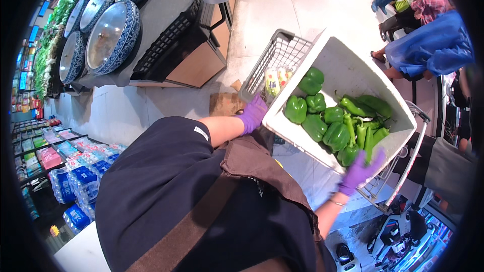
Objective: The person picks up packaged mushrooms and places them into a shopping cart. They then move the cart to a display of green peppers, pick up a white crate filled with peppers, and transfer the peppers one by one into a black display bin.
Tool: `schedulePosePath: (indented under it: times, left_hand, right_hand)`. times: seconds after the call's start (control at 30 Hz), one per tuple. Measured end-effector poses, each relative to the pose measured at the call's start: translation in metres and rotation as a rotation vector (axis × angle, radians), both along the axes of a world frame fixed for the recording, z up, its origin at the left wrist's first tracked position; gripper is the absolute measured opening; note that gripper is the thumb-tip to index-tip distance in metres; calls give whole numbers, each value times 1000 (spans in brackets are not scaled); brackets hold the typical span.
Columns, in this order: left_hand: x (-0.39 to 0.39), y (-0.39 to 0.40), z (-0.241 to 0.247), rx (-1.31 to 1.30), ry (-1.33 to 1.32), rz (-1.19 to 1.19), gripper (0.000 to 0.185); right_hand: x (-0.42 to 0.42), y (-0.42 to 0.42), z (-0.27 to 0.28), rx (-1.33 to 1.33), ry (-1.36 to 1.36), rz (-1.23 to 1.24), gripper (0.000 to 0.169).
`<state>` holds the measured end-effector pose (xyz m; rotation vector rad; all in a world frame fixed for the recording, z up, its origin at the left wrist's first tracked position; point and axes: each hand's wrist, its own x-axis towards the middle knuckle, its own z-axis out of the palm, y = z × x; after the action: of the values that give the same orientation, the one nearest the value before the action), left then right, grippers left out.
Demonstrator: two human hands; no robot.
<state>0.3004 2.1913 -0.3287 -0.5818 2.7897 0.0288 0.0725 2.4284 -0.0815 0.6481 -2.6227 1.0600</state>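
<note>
A white foam box stands tilted on a metal shopping cart. Inside lie several green bell peppers and long green peppers. My left hand, in a purple glove, is at the box's near left corner, beside the cart's grey basket rim; its fingertips are partly hidden. Gloved in purple too, my right hand lies at the near right edge of the box, fingers spread close to the peppers. Whether it grips the edge is not plain. A printed package lies in the cart basket behind the box.
Blue-and-white lidded bowls stand on a counter at upper left, with a black crate at its edge. Bottled-water packs are stacked at left. People in a blue garment and other clothes are at right. A motorcycle stands at lower right.
</note>
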Motion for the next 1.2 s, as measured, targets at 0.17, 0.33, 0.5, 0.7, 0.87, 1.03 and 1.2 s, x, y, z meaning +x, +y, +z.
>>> schedulePosePath:
  times: [0.17,0.33,0.5,0.7,0.87,1.03,1.2]
  left_hand:
    - [31,6,24,242,-54,-233,46]
    - [12,-74,101,538,-119,-467,59]
    - [13,-169,56,4,-137,-799,42]
    - [20,-144,6,93,126,-662,25]
    - [49,-125,-3,254,80,-502,27]
    - [127,-97,16,146,19,-662,24]
    - [208,-83,28,180,-17,-750,22]
  right_hand:
    - [148,-104,-23,25,-374,436,77]
    - [210,-131,-75,-39,-671,406,87]
    - [245,-144,-94,60,-710,-46,72]
    - [256,-140,-112,208,-648,-420,66]
    - [277,-123,-127,135,-527,-517,61]
    - [336,-102,-114,167,-627,-606,55]
    - [399,-86,-110,177,-611,-650,51]
